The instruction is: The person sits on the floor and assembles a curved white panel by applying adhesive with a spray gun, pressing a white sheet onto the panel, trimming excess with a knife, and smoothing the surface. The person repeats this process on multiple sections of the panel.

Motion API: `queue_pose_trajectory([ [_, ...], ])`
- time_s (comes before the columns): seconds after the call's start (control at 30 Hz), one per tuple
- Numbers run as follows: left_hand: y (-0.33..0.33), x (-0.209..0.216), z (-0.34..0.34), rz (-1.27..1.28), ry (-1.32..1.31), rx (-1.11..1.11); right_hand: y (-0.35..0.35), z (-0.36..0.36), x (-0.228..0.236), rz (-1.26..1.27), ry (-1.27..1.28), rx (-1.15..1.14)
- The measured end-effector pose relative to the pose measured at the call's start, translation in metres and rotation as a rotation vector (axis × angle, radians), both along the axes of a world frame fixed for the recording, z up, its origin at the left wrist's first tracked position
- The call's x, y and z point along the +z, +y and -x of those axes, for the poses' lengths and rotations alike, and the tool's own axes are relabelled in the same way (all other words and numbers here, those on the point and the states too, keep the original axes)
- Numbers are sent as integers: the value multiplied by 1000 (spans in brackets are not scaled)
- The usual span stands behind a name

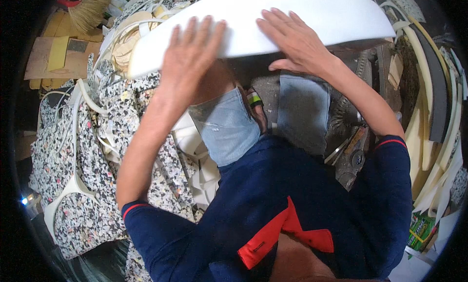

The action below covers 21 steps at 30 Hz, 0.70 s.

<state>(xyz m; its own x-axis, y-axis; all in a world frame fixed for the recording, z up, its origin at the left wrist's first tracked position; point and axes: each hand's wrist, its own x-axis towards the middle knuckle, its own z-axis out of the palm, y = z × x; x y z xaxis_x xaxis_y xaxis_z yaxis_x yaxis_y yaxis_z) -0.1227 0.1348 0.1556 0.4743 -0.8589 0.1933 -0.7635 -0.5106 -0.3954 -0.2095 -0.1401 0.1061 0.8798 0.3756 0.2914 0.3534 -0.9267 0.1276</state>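
A long white sheet (341, 14) that looks like foam, with a curved outline, lies across the top of the head view over my lap. On its left part rests my left hand (190, 53), palm down, fingers stretched out and slightly blurred. My right hand (297, 40) lies flat on the sheet nearer its middle, with the thumb spread toward the near edge. Neither hand grips anything. Below the near edge, my knees show in light blue shorts (226, 128). What supports the sheet from beneath is mostly hidden.
Speckled foam slabs (92, 204) are heaped at my left, with a curved white offcut (73, 187) on top. A straw broom (87, 14) sits far left. Long foam strips (441, 121) stand at right, near a dark metal coil (343, 111) and a green packet (420, 231).
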Motion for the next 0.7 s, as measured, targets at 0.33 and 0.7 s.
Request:
queue_pose_trajectory([
  [0.33, 21, 3, -6, 46, 38, -66, 53, -31, -10, -111, -151, 89],
  [0.7, 32, -51, 18, 262, 145, -80, 49, -15, -10, 37, -162, 240],
])
